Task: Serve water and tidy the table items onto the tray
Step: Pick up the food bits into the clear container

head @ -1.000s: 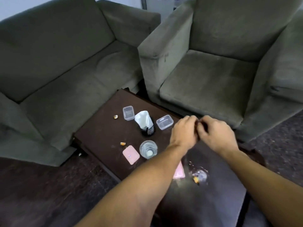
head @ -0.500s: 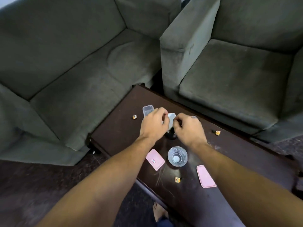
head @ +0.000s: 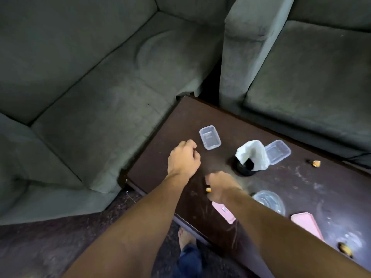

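Left arm [head: 128,227]: bare along all that shows, from wrist to the frame's bottom edge.
Right arm [head: 281,233]: bare likewise, broad near the camera and narrowing to the wrist.
Left hand [head: 183,159], right hand [head: 220,186]: bare.
Trouser leg [head: 187,261]: dark blue, creased, denim-like cloth.
Foot [head: 185,236]: bare, with the toes visible.

Two bare forearms reaching forward side by side, left hand [head: 183,159] knuckles up with fingers curled under, right hand [head: 220,187] just behind it, fingertips pinching a small orange crumb [head: 208,190], hands apart.
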